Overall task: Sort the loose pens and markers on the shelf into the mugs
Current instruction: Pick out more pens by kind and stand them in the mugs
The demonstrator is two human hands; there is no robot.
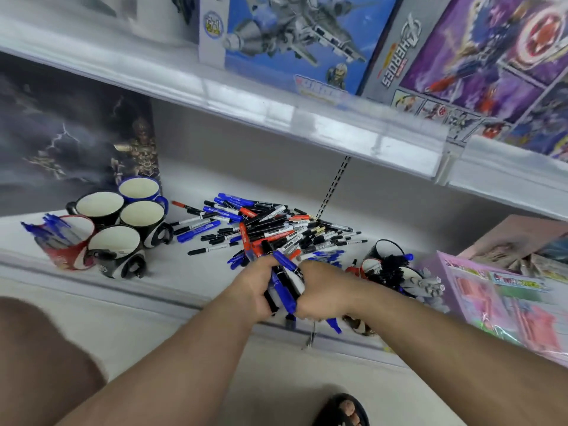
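Hands, left and right, clasp one bundle of blue and black markers, gathering them for the mugs; red ceramic mug already takes blues.

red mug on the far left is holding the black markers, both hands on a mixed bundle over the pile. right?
Not quite. The head view shows the red mug holding blue pens, not black. The rest stands: left hand and right hand grip a mixed bundle over the pile.

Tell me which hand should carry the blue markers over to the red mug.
Probably the left hand: the red mug holding blue pens stands on its side, while the right hand is farther away.
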